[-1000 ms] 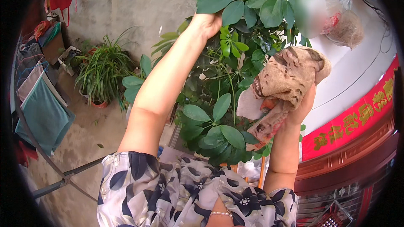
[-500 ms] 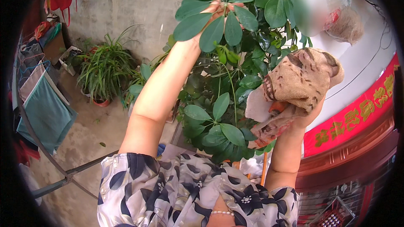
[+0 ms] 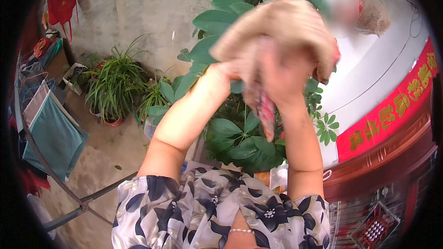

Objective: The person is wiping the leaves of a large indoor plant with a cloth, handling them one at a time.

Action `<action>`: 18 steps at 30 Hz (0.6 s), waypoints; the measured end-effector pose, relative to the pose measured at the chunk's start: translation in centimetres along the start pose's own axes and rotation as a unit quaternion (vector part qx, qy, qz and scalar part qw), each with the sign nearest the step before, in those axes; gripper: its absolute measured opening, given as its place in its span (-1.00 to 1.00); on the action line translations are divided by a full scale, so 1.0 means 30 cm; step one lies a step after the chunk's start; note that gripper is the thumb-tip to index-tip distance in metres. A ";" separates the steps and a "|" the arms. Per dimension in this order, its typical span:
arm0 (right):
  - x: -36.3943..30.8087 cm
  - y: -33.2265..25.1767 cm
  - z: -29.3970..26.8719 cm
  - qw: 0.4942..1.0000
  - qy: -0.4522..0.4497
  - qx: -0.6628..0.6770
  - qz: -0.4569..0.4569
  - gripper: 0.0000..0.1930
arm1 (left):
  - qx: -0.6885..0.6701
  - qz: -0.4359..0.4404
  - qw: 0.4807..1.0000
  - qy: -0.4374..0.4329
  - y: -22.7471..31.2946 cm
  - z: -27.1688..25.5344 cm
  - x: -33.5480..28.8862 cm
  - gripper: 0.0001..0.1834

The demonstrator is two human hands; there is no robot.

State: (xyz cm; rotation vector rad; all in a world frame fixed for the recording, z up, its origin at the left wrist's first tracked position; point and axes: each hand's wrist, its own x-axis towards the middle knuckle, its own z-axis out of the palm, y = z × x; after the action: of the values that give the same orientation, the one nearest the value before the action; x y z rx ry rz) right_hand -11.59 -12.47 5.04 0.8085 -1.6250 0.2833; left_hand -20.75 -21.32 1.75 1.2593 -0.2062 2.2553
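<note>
Tan fabric, smeared by motion blur, makes up the cloth (image 3: 281, 23), which is up in front of the upper part of the leafy plant (image 3: 214, 22), with its darker, red-marked end hanging down between the forearms. The right hand (image 3: 282, 78), blurred as well, has its grip on the cloth from below. The left hand (image 3: 229, 70) reaches in from the left among the leaves, its fingers hidden behind the cloth, so I cannot tell whether they are wide, narrow or holding anything. Broad green leaves show above, beside and below the hands. To the left, a grassy plant (image 3: 117, 80) grows in a pot (image 3: 113, 122) near the grey wall (image 3: 152, 14), and a teal cloth (image 3: 57, 131) hangs nearer the left edge. To the right, a red banner (image 3: 392, 115) with gold characters curves along the white surface (image 3: 355, 97).
</note>
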 end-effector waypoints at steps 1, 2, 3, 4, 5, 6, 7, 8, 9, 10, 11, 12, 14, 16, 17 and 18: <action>-0.035 0.037 0.065 0.997 -0.063 -0.035 0.006 -0.60 | 0.056 0.016 0.998 0.034 -0.033 0.008 -0.010 -0.44; -0.054 0.048 0.065 0.956 -0.165 0.103 0.221 -0.58 | 0.086 0.020 0.995 0.047 -0.047 0.041 -0.012 -0.44; -0.053 0.068 0.071 0.971 -0.105 0.076 0.199 -0.57 | 0.101 0.023 0.993 0.056 -0.056 0.063 -0.021 -0.44; -0.039 0.091 0.082 0.983 -0.046 0.050 0.172 -0.56 | 0.114 0.025 0.991 0.061 -0.055 0.080 -0.031 -0.44; -0.030 0.108 0.082 0.991 -0.007 0.020 0.132 -0.58 | 0.121 0.023 0.991 0.061 -0.056 0.090 -0.042 -0.44; -0.021 0.126 0.080 0.995 0.032 -0.010 0.092 -0.60 | 0.129 0.023 0.989 0.064 -0.057 0.100 -0.042 -0.44; -0.020 0.140 0.081 0.996 0.068 -0.039 0.053 -0.61 | 0.142 0.026 0.986 0.079 -0.058 0.112 -0.045 -0.44; -0.023 0.151 0.085 0.995 0.068 -0.001 0.077 -0.62 | 0.152 0.028 0.983 0.099 -0.063 0.118 -0.041 -0.44; -0.028 0.164 0.089 0.992 0.069 0.038 0.100 -0.63 | 0.162 0.028 0.980 0.109 -0.060 0.118 -0.045 -0.44; -0.029 0.170 0.103 0.987 0.070 0.081 0.122 -0.64 | 0.167 0.028 0.978 0.125 -0.052 0.126 -0.060 -0.44; -0.020 0.175 0.127 0.973 0.109 0.154 0.135 -0.73 | 0.162 0.028 0.983 0.086 -0.037 0.095 -0.070 -0.44; -0.019 0.174 0.127 0.960 0.093 0.207 0.164 -0.72 | 0.157 0.027 0.986 0.048 -0.023 0.065 -0.081 -0.45; -0.016 0.171 0.123 0.923 0.059 0.309 0.224 -0.71 | 0.147 0.031 0.987 0.052 -0.017 0.055 -0.086 -0.45; -0.019 0.192 0.103 0.881 0.038 0.392 0.262 -0.69 | 0.141 0.039 0.980 0.136 -0.028 0.075 -0.084 -0.43; -0.021 0.209 0.088 0.866 0.033 0.413 0.278 -0.68 | 0.241 0.050 0.948 0.200 -0.037 0.102 -0.087 -0.44; -0.021 0.228 0.073 0.851 0.027 0.434 0.294 -0.67 | 0.177 0.050 0.950 0.254 -0.032 0.100 -0.087 -0.38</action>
State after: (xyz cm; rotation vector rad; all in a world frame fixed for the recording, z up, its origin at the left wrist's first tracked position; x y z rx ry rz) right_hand -17.64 -8.61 5.66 0.9101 -1.6369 1.5497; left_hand -16.93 -22.68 1.14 0.7912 0.3476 2.7005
